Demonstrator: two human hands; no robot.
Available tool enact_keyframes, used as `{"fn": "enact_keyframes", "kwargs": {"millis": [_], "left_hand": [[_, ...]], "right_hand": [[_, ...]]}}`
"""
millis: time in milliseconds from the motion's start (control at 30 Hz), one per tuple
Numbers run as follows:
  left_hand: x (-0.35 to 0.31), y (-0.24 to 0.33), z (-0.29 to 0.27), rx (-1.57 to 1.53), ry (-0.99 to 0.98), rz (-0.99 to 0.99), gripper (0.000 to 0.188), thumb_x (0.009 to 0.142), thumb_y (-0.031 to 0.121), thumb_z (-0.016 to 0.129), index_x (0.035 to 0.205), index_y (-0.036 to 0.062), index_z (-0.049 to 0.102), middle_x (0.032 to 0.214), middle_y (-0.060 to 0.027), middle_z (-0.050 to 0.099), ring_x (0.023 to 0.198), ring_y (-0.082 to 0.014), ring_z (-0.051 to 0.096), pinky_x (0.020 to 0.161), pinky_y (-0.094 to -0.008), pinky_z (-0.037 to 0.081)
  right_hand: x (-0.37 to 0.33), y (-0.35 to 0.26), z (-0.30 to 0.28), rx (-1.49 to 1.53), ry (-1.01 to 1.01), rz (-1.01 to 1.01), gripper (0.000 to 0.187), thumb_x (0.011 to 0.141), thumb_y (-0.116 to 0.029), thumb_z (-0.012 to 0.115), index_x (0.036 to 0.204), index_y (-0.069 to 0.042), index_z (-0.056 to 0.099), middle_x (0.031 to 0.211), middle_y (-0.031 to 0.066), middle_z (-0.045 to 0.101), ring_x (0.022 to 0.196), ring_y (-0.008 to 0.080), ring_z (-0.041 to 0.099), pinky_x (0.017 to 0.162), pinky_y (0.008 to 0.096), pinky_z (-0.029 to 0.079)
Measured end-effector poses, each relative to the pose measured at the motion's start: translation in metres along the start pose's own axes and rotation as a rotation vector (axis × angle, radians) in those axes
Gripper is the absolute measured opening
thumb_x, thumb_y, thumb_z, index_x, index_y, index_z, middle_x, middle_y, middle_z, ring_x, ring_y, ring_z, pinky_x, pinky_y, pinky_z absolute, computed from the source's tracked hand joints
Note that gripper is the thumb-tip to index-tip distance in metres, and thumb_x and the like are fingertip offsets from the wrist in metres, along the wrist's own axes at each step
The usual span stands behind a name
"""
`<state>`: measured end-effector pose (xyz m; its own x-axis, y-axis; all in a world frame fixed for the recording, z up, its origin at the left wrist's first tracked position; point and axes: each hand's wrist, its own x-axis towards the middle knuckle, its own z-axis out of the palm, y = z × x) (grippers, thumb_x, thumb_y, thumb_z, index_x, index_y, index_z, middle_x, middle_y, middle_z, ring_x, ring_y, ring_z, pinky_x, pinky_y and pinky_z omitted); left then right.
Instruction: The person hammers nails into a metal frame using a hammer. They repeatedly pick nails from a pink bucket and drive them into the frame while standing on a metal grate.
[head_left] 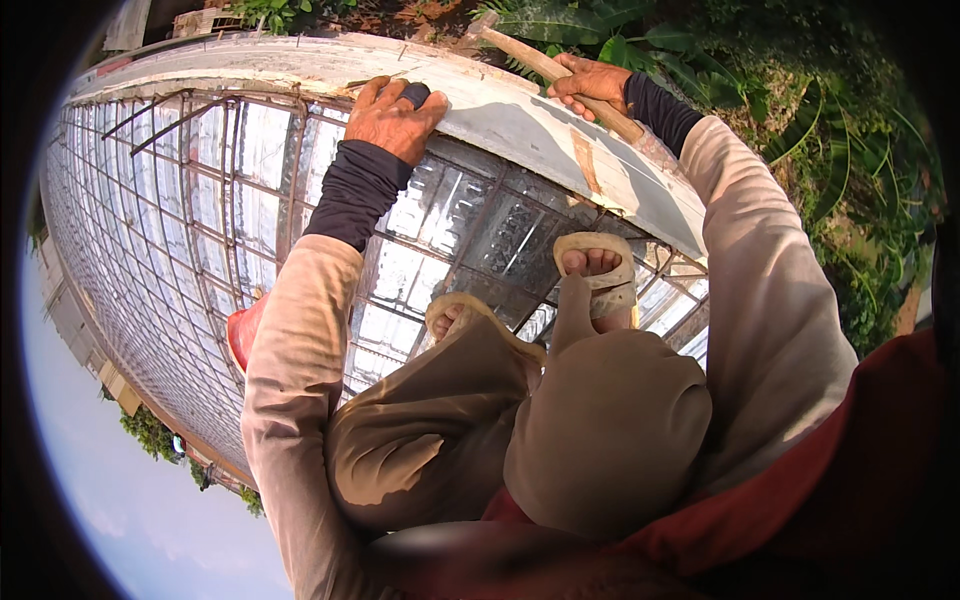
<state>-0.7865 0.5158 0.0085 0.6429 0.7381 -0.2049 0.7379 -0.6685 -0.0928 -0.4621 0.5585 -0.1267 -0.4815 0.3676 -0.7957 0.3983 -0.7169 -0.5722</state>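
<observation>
My right hand (593,88) is closed round the wooden handle of a hammer (535,60), which slants up to the left above the board. The hammer's head is small and blurred near the top edge. My left hand (395,122) rests at the inner edge of a long pale board (505,128), fingers curled down together. A black band (414,95) wraps one of its fingers. Whatever lies under those fingertips, if anything, is too small to make out. A brown strip (586,160) lies on the board near the right hand.
A grid of steel bars (235,180) stretches over shiny metal sheeting (420,200) below and to the left. My sandalled feet (600,265) stand on it. A red object (243,332) shows beside my left arm. Leafy plants (690,60) grow beyond the board, lower down.
</observation>
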Motion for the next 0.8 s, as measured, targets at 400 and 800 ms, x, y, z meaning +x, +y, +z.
{"fn": "enact_keyframes", "kwargs": {"millis": [400,800], "left_hand": [[0.003,-0.002,-0.006,-0.061,-0.118,0.005,0.031,0.090,0.010,0.059,0.119,0.0202,0.062,0.102,-0.0139,0.073,0.119,-0.0306,0.059,0.097,-0.0461,0.038],[0.006,0.001,-0.008,0.001,-0.223,-0.021,0.037,0.090,0.010,0.059,0.125,0.0205,0.057,0.108,-0.0156,0.073,0.129,-0.0311,0.055,0.100,-0.0489,0.037]], "right_hand": [[-0.001,0.003,0.004,-0.249,0.111,0.034,0.043,0.097,-0.030,0.061,0.126,0.000,0.050,0.077,0.0043,0.054,0.058,0.0124,0.058,0.046,0.0307,0.053],[-0.010,-0.035,-0.032,-0.088,0.367,-0.333,0.040,0.099,-0.038,0.056,0.117,-0.002,0.054,0.075,0.0032,0.057,0.049,0.0124,0.054,0.047,0.0319,0.053]]}}
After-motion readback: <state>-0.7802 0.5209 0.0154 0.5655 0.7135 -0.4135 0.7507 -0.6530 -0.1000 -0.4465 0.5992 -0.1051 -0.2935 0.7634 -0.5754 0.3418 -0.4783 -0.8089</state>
